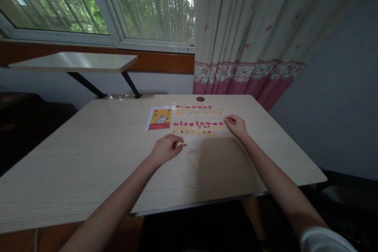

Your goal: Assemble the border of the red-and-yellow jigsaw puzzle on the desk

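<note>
My left hand (pixel 167 149) is low over the table, thumb and index finger closing on a small yellow and red jigsaw piece (pixel 184 144) at their tips. Beyond it, loose jigsaw pieces (pixel 197 124) lie in rows, the pink-red ones above yellow ones. A second group of pieces (pixel 193 107) is laid out farther back. At the right end of the near rows, my right hand (pixel 236 125) has its fingers curled and pinched together; what they hold, if anything, is hidden. Left of the rows lies a picture sheet (pixel 160 119) of a white bird-like figure on yellow and red.
The pale wooden table (pixel 97 149) carries a raised shelf (pixel 79 61) on black brackets at its back left. A round cable hole (pixel 200 99) is near the back edge. Behind are a barred window and a floral curtain (pixel 236 47). A shadow falls between my arms.
</note>
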A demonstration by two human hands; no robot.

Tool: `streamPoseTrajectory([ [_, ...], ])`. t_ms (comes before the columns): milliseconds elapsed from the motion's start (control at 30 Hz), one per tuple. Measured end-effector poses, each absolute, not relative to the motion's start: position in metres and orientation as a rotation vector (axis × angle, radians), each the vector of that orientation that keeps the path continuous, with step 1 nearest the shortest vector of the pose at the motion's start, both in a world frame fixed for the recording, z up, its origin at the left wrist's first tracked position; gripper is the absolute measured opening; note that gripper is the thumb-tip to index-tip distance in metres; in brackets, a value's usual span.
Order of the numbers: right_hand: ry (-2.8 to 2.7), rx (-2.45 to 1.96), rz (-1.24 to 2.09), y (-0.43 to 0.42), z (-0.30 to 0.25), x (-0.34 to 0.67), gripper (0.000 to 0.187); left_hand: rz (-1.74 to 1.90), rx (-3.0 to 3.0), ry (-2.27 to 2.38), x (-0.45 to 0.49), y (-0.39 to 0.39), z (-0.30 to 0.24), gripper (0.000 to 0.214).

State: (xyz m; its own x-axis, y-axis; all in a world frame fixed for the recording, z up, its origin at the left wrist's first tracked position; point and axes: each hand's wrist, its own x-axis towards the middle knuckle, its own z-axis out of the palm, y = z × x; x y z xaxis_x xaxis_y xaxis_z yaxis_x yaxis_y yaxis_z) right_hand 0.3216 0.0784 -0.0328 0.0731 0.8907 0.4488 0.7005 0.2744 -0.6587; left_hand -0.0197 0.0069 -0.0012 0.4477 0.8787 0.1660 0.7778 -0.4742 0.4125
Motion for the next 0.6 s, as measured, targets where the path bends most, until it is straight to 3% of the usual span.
streamPoseTrajectory([
  [600, -1.71, -1.468, 0.286, 0.0747, -0.0303, 0.3187, 0.025, 0.515, 2.421, 1.459, -0.0166, 0.0072, -0.0046, 0.022],
])
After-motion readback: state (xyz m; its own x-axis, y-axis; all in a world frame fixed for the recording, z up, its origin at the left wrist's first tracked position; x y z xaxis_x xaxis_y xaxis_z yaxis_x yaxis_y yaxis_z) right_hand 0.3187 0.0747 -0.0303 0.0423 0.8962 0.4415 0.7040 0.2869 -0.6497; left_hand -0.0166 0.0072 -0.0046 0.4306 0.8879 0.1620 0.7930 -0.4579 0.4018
